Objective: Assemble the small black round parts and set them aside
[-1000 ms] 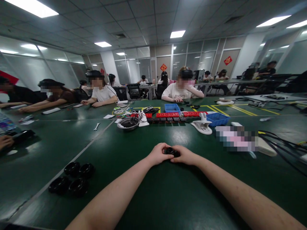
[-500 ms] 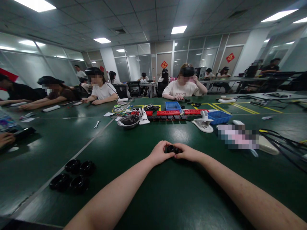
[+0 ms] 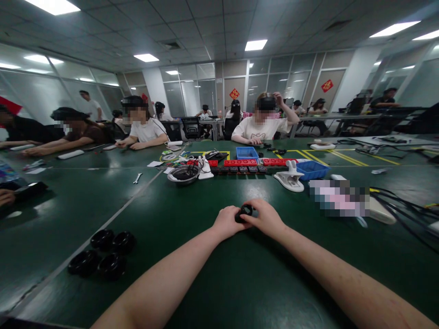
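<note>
A small black ring-shaped part (image 3: 246,209) is between my two hands, over the middle of the green table (image 3: 212,283). My left hand (image 3: 227,223) is closed around its left and lower side. From the right, my right hand (image 3: 268,218) pinches the ring with thumb and fingers. Whether the held item is one piece or two fitted together, I cannot tell. Left of my left forearm, several glossy black rings (image 3: 112,266) stand grouped on the tabletop.
Beyond my hands are a metal bowl (image 3: 183,174) with dark parts, red power strips (image 3: 240,162), a white clamp (image 3: 290,177) and blue bins (image 3: 312,170). A wrench (image 3: 137,178) lies to the left, cables (image 3: 408,208) to the right. A co-worker (image 3: 262,125) sits opposite.
My right hand has shifted up and over the black part, and the ring opening now shows more plainly. The co-worker opposite has raised a hand higher on the headset.
</note>
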A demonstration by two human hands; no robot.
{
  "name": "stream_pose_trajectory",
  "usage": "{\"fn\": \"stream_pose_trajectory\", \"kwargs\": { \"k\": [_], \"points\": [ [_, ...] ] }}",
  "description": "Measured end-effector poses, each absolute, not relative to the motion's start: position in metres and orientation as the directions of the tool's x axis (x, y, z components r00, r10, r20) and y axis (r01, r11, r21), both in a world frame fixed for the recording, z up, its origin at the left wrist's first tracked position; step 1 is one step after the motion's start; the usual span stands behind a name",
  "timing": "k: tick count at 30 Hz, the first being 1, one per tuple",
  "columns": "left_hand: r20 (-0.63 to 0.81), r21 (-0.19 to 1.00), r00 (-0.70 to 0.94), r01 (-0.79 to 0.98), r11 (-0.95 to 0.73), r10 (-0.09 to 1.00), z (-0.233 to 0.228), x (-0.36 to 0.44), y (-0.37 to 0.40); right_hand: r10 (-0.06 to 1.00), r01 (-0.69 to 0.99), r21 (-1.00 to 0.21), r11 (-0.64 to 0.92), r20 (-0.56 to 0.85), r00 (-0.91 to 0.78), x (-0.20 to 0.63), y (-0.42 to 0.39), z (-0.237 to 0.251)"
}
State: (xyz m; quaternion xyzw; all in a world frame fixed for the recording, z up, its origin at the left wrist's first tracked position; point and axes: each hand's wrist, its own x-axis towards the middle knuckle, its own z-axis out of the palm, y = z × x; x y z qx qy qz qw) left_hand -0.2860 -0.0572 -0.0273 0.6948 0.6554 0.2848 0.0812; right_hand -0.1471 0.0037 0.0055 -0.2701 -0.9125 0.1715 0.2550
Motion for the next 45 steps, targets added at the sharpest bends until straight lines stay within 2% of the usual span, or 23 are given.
{"fn": "stream_pose_trajectory", "kwargs": {
  "k": [3, 6, 9, 14, 17, 25, 34, 40, 42, 45],
  "points": [
    [0.299, 0.512, -0.031, 0.849, -0.133, 0.954, -0.024, -0.285, -0.06, 0.68, 0.371, -0.596, 0.712, 0.454, -0.576, -0.142, 0.02, 0.003],
    [0.311, 0.533, -0.095, 0.841, -0.091, 0.946, -0.023, -0.286, -0.061, 0.778, 0.297, -0.761, 0.576, 0.4, -0.484, -0.138, 0.034, -0.003],
    [0.286, 0.542, -0.196, 0.841, 0.011, 0.938, -0.021, -0.289, -0.061, 0.784, 0.24, -0.813, 0.531, 0.364, -0.502, -0.138, 0.04, -0.011],
    [0.239, 0.482, -0.277, 0.866, 0.134, 0.931, -0.019, -0.29, -0.061, 0.694, 0.263, -0.736, 0.624, 0.367, -0.619, -0.143, 0.038, -0.026],
    [0.244, 0.461, -0.273, 0.877, 0.136, 0.93, -0.019, -0.29, -0.061, 0.648, 0.311, -0.666, 0.679, 0.343, -0.68, -0.141, 0.043, -0.031],
    [0.253, 0.462, -0.259, 0.879, 0.119, 0.932, -0.022, -0.293, -0.06, 0.629, 0.397, -0.605, 0.69, 0.23, -0.742, -0.129, 0.056, -0.025],
    [0.26, 0.436, -0.237, 0.894, 0.106, 0.936, -0.024, -0.293, -0.059, 0.478, 0.339, -0.494, 0.801, 0.185, -0.859, -0.133, 0.047, -0.023],
    [0.254, 0.417, -0.223, 0.903, 0.101, 0.941, -0.025, -0.293, -0.058, 0.541, 0.475, -0.461, 0.749, 0.014, -0.841, -0.126, 0.056, -0.025],
    [0.257, 0.416, -0.221, 0.904, 0.099, 0.941, -0.026, -0.293, -0.058, 0.543, 0.464, -0.475, 0.747, 0.035, -0.839, -0.124, 0.057, -0.026],
    [0.267, 0.432, -0.231, 0.897, 0.098, 0.936, -0.026, -0.294, -0.059, 0.598, 0.425, -0.563, 0.709, 0.16, -0.785, -0.124, 0.059, -0.026]
  ]
}}
